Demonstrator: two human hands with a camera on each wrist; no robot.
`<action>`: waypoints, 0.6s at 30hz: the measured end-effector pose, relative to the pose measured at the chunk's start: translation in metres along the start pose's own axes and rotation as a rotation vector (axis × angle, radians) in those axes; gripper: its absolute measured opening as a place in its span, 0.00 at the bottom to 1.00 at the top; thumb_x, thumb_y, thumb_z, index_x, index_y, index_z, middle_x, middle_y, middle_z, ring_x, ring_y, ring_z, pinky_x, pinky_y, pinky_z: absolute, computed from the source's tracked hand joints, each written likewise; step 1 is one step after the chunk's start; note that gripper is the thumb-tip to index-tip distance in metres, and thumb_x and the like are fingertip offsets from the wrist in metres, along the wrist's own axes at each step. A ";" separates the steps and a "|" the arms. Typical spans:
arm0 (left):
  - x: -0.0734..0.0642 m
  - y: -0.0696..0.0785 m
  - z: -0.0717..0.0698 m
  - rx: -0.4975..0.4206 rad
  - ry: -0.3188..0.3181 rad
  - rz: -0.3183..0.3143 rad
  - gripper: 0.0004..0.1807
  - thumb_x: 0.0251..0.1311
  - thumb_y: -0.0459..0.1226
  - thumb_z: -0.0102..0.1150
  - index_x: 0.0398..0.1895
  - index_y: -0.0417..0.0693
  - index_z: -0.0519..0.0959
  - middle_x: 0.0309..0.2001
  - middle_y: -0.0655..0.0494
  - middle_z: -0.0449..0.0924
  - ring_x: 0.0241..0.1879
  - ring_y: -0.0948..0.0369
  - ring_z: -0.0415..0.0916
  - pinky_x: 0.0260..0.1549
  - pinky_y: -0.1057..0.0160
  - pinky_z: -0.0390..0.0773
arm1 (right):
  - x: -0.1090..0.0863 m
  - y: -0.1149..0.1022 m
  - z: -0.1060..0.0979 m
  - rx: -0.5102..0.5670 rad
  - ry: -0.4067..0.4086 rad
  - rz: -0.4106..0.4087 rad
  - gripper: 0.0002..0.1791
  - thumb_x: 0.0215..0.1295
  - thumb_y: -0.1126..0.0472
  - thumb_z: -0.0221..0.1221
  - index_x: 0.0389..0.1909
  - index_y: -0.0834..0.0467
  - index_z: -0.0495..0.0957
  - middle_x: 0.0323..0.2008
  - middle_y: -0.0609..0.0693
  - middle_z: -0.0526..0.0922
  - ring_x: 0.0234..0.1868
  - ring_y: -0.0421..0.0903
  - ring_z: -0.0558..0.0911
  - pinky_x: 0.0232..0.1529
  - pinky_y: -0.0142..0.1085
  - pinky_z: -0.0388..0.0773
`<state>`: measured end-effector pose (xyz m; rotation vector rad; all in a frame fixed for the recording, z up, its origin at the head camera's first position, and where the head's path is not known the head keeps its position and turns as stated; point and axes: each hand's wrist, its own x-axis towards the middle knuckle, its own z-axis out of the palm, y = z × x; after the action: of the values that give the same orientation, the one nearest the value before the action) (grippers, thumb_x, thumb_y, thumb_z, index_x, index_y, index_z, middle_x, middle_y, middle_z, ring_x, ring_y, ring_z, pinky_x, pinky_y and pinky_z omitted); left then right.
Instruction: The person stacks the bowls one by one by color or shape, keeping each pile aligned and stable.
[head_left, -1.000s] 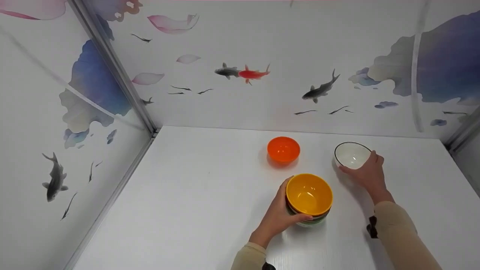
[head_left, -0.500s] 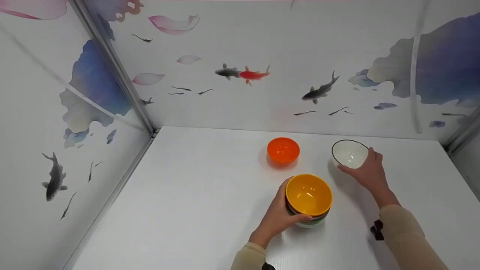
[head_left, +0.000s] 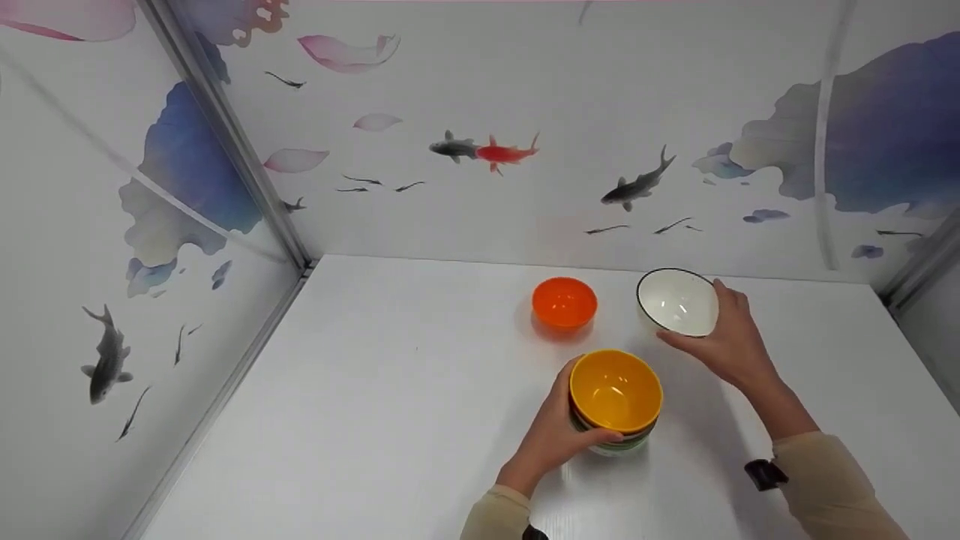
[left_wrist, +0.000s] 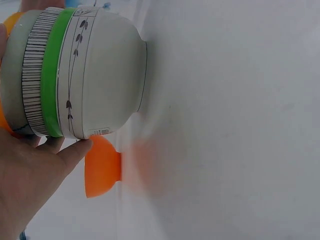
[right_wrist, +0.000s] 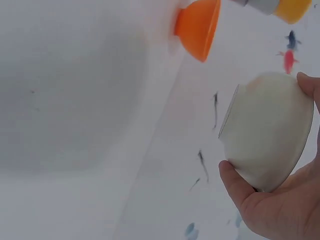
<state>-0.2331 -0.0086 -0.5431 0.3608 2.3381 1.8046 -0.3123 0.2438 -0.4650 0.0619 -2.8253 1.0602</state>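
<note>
My left hand (head_left: pixel 551 431) grips a stack of bowls from its left side, thumb across the front. On top sits a yellow bowl (head_left: pixel 616 391); beneath it the left wrist view shows a bowl with black stripes (left_wrist: pixel 34 72), a green band (left_wrist: pixel 52 72) and a white bowl with a leaf pattern (left_wrist: pixel 107 70) at the bottom. With fingers and thumb at its rim, my right hand (head_left: pixel 727 341) holds a white bowl (head_left: pixel 675 301) with a dark rim, raised off the table and tilted slightly. An orange bowl (head_left: pixel 564 303) stands upright behind the stack, left of the white bowl.
The bowls are on a white table (head_left: pixel 360 397). A back wall (head_left: pixel 480 217) painted with fish and petals rises behind it, with another painted wall (head_left: pixel 45 262) at the left. A metal strip (head_left: pixel 225 127) runs along the corner between them.
My right hand has lifted the white bowl and carried it left, toward the orange bowl and the stack. My left hand stays on the stack.
</note>
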 end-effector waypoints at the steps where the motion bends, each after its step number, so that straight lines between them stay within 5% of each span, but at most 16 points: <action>1: 0.000 0.000 0.000 -0.001 0.000 0.003 0.56 0.51 0.53 0.74 0.78 0.68 0.48 0.74 0.71 0.59 0.71 0.67 0.60 0.74 0.55 0.63 | -0.003 -0.005 -0.002 0.004 0.004 -0.022 0.66 0.51 0.41 0.73 0.77 0.69 0.43 0.70 0.74 0.54 0.65 0.71 0.64 0.64 0.68 0.68; 10: -0.001 0.000 0.000 -0.025 -0.002 0.035 0.55 0.51 0.52 0.74 0.77 0.72 0.48 0.71 0.76 0.61 0.70 0.69 0.61 0.74 0.56 0.63 | -0.035 -0.049 -0.011 0.029 -0.011 -0.166 0.64 0.49 0.42 0.74 0.77 0.65 0.48 0.70 0.70 0.58 0.63 0.68 0.69 0.58 0.66 0.75; 18: -0.001 0.000 -0.001 0.015 0.006 0.064 0.55 0.49 0.54 0.75 0.76 0.72 0.49 0.71 0.77 0.61 0.69 0.71 0.62 0.74 0.59 0.63 | -0.054 -0.063 -0.004 0.050 -0.062 -0.242 0.64 0.48 0.42 0.75 0.77 0.64 0.48 0.70 0.67 0.59 0.63 0.65 0.70 0.59 0.65 0.75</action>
<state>-0.2325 -0.0101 -0.5431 0.4379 2.3707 1.8200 -0.2536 0.1983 -0.4280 0.4364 -2.7541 1.0902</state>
